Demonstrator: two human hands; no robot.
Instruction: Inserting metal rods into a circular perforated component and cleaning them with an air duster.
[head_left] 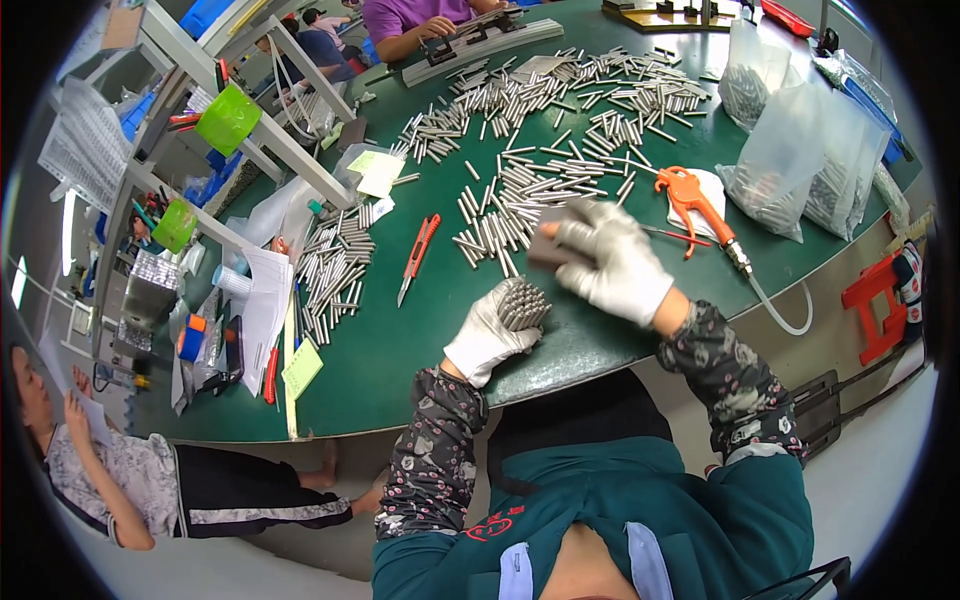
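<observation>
My left hand (484,338), in a white glove, is closed round an upright bundle of short metal pins (523,305) near the table's front edge. The pins' round ends face up. Just above and to the right, my right hand (622,265), also gloved, grips a dark brown rectangular block (543,254). The block is apart from the bundle, and its exact kind cannot be made out. Beyond both hands lies a large loose spread of metal pins (540,185) on the green table (440,350).
Right of the pins rests an orange air gun (690,200) with a hose; plastic bags of pins (780,150) stand beyond. On the left are a red utility knife (418,258), another pin pile (335,255) and papers (262,310). A co-worker (410,25) sits opposite; another person (110,470) stands left.
</observation>
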